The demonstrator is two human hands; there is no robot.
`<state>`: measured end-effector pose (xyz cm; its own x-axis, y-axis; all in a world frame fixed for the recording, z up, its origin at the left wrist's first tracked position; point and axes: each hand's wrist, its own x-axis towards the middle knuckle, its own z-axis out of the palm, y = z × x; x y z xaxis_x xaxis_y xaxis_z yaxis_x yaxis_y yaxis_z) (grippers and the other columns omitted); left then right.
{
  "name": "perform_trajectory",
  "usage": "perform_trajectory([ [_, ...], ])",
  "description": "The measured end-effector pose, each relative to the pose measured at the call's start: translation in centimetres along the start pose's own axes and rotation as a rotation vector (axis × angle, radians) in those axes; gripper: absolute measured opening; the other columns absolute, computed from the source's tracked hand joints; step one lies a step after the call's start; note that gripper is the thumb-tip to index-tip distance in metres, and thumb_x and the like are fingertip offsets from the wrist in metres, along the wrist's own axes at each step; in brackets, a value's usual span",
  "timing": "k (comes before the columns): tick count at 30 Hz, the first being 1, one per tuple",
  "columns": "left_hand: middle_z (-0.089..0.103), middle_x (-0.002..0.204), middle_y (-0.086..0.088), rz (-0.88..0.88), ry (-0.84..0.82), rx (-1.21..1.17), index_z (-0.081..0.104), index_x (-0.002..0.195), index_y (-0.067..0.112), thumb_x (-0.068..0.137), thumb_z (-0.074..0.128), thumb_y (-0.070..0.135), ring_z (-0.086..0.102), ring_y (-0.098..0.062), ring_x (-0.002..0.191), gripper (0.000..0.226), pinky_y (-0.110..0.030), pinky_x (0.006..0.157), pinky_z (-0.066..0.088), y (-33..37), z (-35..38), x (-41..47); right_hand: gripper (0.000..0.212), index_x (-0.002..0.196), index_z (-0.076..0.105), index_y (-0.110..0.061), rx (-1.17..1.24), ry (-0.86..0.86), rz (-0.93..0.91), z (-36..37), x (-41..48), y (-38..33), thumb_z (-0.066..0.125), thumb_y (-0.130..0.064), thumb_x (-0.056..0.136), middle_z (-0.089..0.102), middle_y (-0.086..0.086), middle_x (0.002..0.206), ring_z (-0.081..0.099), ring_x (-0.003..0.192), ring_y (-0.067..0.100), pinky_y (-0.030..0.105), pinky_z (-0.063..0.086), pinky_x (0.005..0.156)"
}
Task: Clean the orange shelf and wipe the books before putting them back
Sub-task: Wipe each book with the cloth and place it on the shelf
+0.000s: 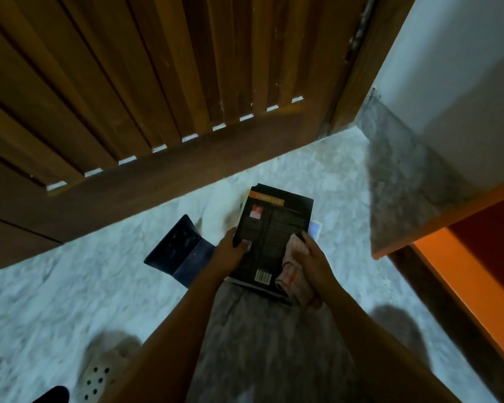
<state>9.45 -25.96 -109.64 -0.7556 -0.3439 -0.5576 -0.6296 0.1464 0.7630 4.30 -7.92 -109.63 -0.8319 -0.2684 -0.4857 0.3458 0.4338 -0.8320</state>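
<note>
Dim bluish light, soft blur, warped edges

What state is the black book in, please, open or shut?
Shut: the black book shows its barcode side whole, with no pages spread.

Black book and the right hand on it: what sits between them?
A pale cloth, held by the right hand against the black book, shown in the head view.

The black book has a smooth paper cover with a faint sheen. The cloth on it is soft woven fabric, striped. The slatted door is brown wood, matt and scuffed. The floor is mottled polished stone. The orange shelf looks smooth and painted. The dark folder is matt, speckled with dust.
</note>
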Motion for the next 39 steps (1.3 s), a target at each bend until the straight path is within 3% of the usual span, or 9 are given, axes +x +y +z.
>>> perform_trajectory([
  [3,0.05,0.136,-0.014,-0.014,0.006,-0.029,0.033,0.14,0.014,0.097,0.05,0.022,0.052,-0.032,0.119,0.047,-0.046,0.104,0.041,-0.6,0.1,0.8,0.026,0.125,0.045,-0.026,-0.013,0.026,-0.026,0.1,0.2,0.0,0.042,-0.023,0.1,0.05,-0.002,0.116,0.052,0.091,0.003,0.019,0.038,0.079],
  [6,0.051,0.135,-0.015,-0.011,0.015,-0.052,0.032,0.141,0.016,0.096,0.052,0.023,0.054,-0.033,0.117,0.049,-0.05,0.102,0.042,-1.1,0.0,1.3,0.045,0.142,0.034,-0.025,-0.125,0.071,-0.046,0.4,0.4,0.4,0.043,-0.022,0.099,0.043,0.003,0.142,0.046,0.124,0.022,0.036,0.039,0.101],
  [11,0.051,0.134,-0.018,0.004,0.069,-0.169,0.031,0.141,0.015,0.096,0.052,0.019,0.056,-0.034,0.114,0.05,-0.048,0.099,0.046,-2.0,0.0,1.3,0.05,0.139,0.038,-0.035,-0.091,0.1,-0.115,1.2,0.0,0.0,0.045,-0.012,0.095,0.044,-0.001,0.144,0.047,0.126,0.021,0.047,0.042,0.103],
  [15,0.054,0.124,-0.012,-0.007,0.187,-0.328,0.035,0.138,0.008,0.097,0.048,0.011,0.059,-0.023,0.1,0.043,-0.019,0.071,0.053,-2.4,-0.2,0.7,0.05,0.136,0.045,-0.032,-0.024,0.085,-0.214,1.8,-0.6,-1.0,0.048,-0.005,0.093,0.047,-0.011,0.138,0.047,0.125,0.012,0.037,0.043,0.105],
  [19,0.063,0.102,-0.004,0.058,0.338,-0.406,0.046,0.13,0.008,0.099,0.044,0.012,0.06,-0.01,0.078,0.031,-0.014,0.061,0.052,-1.5,-1.1,-0.9,0.051,0.137,0.046,-0.015,0.02,0.042,-0.297,2.1,-1.5,-2.7,0.047,0.006,0.091,0.045,-0.013,0.13,0.043,0.122,0.004,0.008,0.038,0.097],
  [22,0.062,0.099,0.003,0.107,0.326,-0.499,0.046,0.128,0.021,0.1,0.041,0.021,0.061,-0.005,0.083,0.028,-0.013,0.06,0.051,0.8,-2.8,-3.2,0.05,0.135,0.049,-0.024,0.035,0.03,-0.288,1.6,-2.1,-4.1,0.047,0.003,0.093,0.047,-0.019,0.127,0.044,0.122,0.002,0.024,0.039,0.106],
  [29,0.051,0.121,0.015,0.49,0.231,-0.506,0.026,0.146,0.023,0.099,0.041,0.022,0.061,0.014,0.089,0.049,-0.01,0.072,0.051,9.7,-6.3,-9.2,0.042,0.13,0.052,-0.02,0.086,0.013,-0.495,-3.3,-6.4,-11.4,0.051,-0.002,0.092,0.05,-0.008,0.134,0.045,0.127,0.008,0.021,0.036,0.106],
  [36,0.048,0.128,0.016,0.817,0.215,-0.542,0.033,0.144,0.019,0.091,0.043,0.028,0.057,0.015,0.1,0.054,-0.009,0.073,0.049,18.8,-7.4,-17.6,0.039,0.118,0.057,-0.032,0.029,0.22,-0.759,-9.3,-13.1,-19.5,0.057,-0.005,0.09,0.053,-0.006,0.122,0.05,0.117,0.009,0.027,0.036,0.106],
  [39,0.046,0.136,0.01,0.919,0.215,-0.543,0.035,0.141,0.024,0.091,0.044,0.027,0.056,-0.001,0.113,0.051,-0.012,0.077,0.051,21.1,-6.9,-21.0,0.027,0.11,0.06,-0.039,0.1,0.391,-0.801,-11.4,-15.5,-23.1,0.061,-0.022,0.09,0.041,-0.011,0.109,0.051,0.105,0.015,0.034,0.047,0.096],
])
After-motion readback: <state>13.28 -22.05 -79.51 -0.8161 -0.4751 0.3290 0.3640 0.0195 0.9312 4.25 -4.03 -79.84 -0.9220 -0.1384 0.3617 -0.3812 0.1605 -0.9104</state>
